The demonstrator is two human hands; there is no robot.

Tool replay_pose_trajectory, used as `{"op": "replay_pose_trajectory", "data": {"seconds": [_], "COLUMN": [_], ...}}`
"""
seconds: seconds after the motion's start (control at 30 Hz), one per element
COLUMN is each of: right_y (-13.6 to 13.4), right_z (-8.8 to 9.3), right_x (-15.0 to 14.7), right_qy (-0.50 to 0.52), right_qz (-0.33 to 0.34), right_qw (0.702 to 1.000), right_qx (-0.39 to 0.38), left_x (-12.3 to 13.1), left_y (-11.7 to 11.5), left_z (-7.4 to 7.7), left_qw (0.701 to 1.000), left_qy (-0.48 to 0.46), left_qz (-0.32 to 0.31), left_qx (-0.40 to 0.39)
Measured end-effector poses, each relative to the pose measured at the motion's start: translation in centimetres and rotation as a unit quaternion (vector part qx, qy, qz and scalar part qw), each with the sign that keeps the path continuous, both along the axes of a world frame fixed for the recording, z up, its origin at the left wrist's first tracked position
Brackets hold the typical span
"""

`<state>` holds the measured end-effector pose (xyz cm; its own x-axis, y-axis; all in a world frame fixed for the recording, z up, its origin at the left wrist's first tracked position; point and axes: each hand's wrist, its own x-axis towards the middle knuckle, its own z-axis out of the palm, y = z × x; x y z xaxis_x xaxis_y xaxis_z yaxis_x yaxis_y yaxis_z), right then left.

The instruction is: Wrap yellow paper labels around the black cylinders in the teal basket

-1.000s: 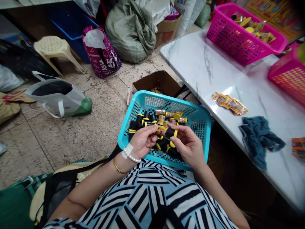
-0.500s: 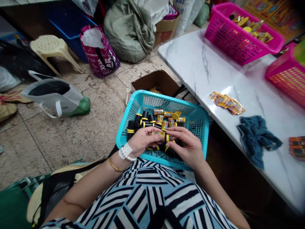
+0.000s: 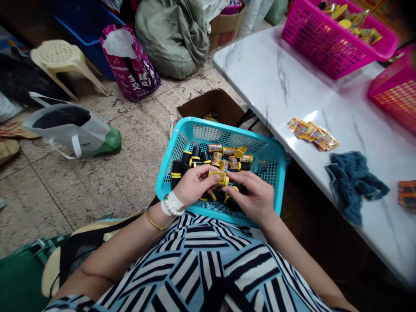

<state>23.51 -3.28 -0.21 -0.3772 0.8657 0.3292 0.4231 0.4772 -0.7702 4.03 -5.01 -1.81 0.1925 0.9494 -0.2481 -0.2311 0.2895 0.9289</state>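
My left hand (image 3: 192, 185) pinches a small yellow-labelled canister (image 3: 219, 177) with a yellow cap, held above a turquoise basket (image 3: 279, 184). The thumb and fingers of my right hand (image 3: 255, 193) close in at the canister's capped end. Several black canisters with yellow caps (image 3: 186, 158) lie in the basket's left and lower part. Nearer its middle are several canisters with colourful yellow-orange wraps (image 3: 233, 162). My hands cover part of the pile.
A marble-patterned table (image 3: 260, 69) to the right bears colourful labels (image 3: 312, 133), a blue cloth (image 3: 355, 184) and a pink basket (image 3: 331, 47) of yellow pieces. Behind the turquoise basket is a cardboard box (image 3: 195, 105). Bags, including a grey-green tote (image 3: 97, 136), and a stool (image 3: 56, 54) stand left.
The canister has turned in my fingers, and its yellow label and cap now show where black was visible at its end. The view has shifted slightly.
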Motion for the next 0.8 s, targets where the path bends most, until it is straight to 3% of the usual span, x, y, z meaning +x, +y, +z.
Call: {"op": "replay_pose_trajectory", "data": {"seconds": [0.1,0.17,0.23,0.33,0.4,0.47,0.6,0.8], "right_y": [-0.6,-0.9,-0.9,-0.8,-0.7,-0.7,-0.5,0.3], "right_z": [-1.1,-1.4,-1.2,-0.8,-0.7,-0.8,-1.3,-1.0], "right_x": [-0.2,-0.1,0.1,0.3,0.1,-0.4,-0.9,0.4], "right_qy": [0.095,0.138,0.141,0.094,0.076,0.107,0.196,0.207], "right_qz": [-0.037,-0.043,-0.051,-0.051,-0.037,-0.039,-0.067,0.038], "right_qw": [0.984,0.968,0.972,0.991,0.995,0.986,0.934,0.904], "right_qx": [-0.150,-0.205,-0.181,-0.077,-0.059,-0.121,-0.290,-0.372], "left_x": [0.6,0.8,0.8,0.4,0.2,0.1,0.3,0.6], "left_y": [-0.4,-0.5,-0.6,-0.5,-0.4,-0.3,0.0,0.2], "left_z": [0.5,0.7,0.7,0.2,-0.1,-0.2,-0.4,-0.5], "left_qw": [0.980,0.973,0.986,1.000,1.000,0.999,0.998,0.993], "left_qy": [0.113,0.129,0.095,0.018,0.008,0.030,0.054,-0.065], "left_qz": [0.014,0.006,0.004,0.008,-0.010,-0.022,-0.022,-0.058], "left_qx": [0.163,0.189,0.138,0.022,-0.004,0.014,0.030,-0.075]}}
